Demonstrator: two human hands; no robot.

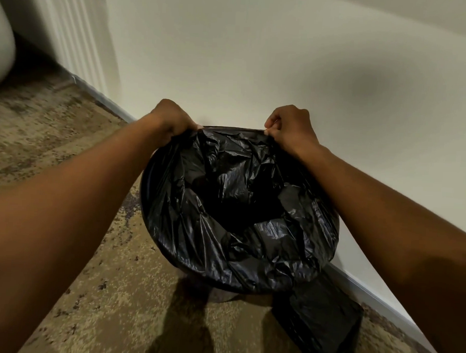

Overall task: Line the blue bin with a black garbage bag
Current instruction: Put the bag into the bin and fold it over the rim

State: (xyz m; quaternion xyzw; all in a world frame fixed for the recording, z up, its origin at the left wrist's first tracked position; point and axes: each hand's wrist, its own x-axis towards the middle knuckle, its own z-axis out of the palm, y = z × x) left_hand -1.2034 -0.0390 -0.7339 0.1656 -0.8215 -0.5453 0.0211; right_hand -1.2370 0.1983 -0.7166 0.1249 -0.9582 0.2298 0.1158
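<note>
The left hand (173,120) and right hand (290,125) are both closed, each pinching the far edge of the black garbage bag (241,203) and stretching it taut between them. The bag lies open inside the bin (145,183), draped over its rim. The bin stands on carpet (109,291) beside a pale wall (258,57). A folded black bag (324,319) lies on the carpet beside the bin.

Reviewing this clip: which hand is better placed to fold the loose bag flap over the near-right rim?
The right hand. It grips the black garbage bag at the far rim on the same side as the hanging flap; the left hand would likely have to cross over.
</note>
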